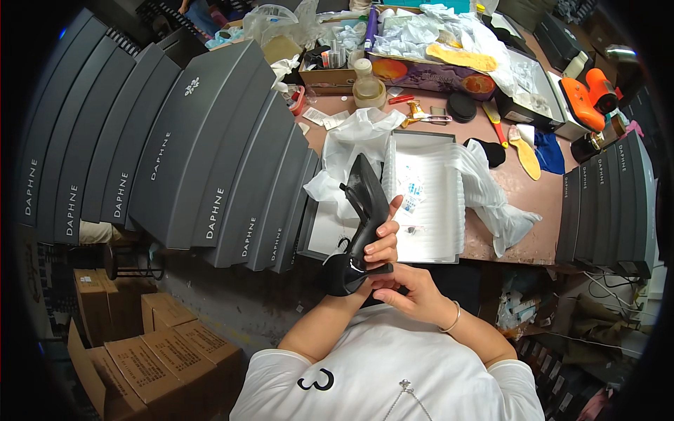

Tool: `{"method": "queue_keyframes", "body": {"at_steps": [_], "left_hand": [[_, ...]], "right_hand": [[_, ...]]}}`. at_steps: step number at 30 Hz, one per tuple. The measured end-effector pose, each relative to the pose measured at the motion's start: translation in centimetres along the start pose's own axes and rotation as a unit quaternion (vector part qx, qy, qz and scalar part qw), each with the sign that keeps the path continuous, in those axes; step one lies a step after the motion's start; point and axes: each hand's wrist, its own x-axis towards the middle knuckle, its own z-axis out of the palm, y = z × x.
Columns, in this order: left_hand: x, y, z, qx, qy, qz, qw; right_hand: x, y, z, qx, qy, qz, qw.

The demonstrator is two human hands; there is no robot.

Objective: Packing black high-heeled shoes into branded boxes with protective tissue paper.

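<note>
Blk shoe (370,200) in LH (385,245), RH (415,295) by heel (380,269)

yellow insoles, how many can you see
2: one yellow insole lies on crumpled white paper heaped at the back; the other insole lies on the table, beside the blue cloth. More may be hidden under the paper.

White lettering marks the grey shoeboxes (203,133), one with a flower emblem (192,86); dark print on the brown cartons (158,365) seems illegible; the white T-shirt (463,379) bears a black curved symbol (326,379).
</note>
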Motion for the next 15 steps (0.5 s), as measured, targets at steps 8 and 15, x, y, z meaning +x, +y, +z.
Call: {"method": "queue_keyframes", "body": {"at_steps": [8,15], "left_hand": [[1.0,0.5,0.8,0.165,-0.055,-0.044,0.984],[0.4,0.9,1.5,0.274,-0.096,-0.033,0.956]], "right_hand": [[-0.2,-0.5,0.5,0.068,0.023,0.056,0.996],[0.1,0.1,1.2,0.149,-0.024,0.163,0.975]]}}
